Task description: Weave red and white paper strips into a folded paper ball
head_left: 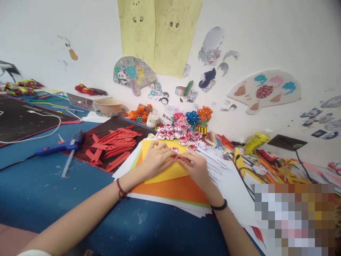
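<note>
Forearms point(80, 215) foremost; left hand point(157, 156) and right hand point(196, 165), grip pinched on small paper piece point(176, 157) at dial centre, above yellow sheet point(162, 176). Twelve o'clock: paper flowers point(183, 140), apparently finished. Ten o'clock: red strips point(119, 143), apparently unused.

Soft, bright light, wide-angle distortion toward edges, lower-right corner pixelated.

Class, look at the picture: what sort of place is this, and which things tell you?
Probably a craft workshop or a craft corner of a room: a blue hot glue gun, a pile of folded red strips and a cluster of red-and-white handmade flowers are in view.
</note>
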`<action>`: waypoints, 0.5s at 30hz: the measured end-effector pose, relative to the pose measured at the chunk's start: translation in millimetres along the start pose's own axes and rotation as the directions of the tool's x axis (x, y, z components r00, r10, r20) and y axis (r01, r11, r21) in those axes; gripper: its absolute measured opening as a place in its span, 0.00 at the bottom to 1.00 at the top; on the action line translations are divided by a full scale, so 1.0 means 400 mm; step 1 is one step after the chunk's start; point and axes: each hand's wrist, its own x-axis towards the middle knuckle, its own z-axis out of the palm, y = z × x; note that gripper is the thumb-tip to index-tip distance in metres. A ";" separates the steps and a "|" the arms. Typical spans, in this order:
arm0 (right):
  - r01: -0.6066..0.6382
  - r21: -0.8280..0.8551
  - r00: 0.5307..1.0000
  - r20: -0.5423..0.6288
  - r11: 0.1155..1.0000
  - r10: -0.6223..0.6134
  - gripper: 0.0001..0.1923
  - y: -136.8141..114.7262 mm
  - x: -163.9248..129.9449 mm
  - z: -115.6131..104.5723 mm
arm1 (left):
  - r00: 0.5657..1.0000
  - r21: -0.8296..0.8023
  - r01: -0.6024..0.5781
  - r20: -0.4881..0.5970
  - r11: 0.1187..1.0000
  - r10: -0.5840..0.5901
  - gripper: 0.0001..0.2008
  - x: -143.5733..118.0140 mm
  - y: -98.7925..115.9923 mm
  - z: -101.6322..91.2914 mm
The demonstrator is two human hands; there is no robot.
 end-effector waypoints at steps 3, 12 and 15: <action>0.036 -0.050 0.999 -0.024 0.998 -0.038 0.06 0.003 0.003 -0.004 | 0.999 -0.076 0.046 0.000 0.996 -0.046 0.06 0.000 -0.001 -0.005; 0.066 -0.132 0.997 -0.019 0.989 -0.069 0.04 -0.001 0.003 -0.006 | 0.998 -0.119 0.063 0.007 0.991 -0.062 0.07 -0.003 0.001 -0.002; 0.061 -0.120 0.998 -0.028 0.991 -0.064 0.04 -0.002 0.005 -0.006 | 0.998 -0.125 0.063 0.008 0.990 -0.063 0.06 -0.003 0.004 -0.005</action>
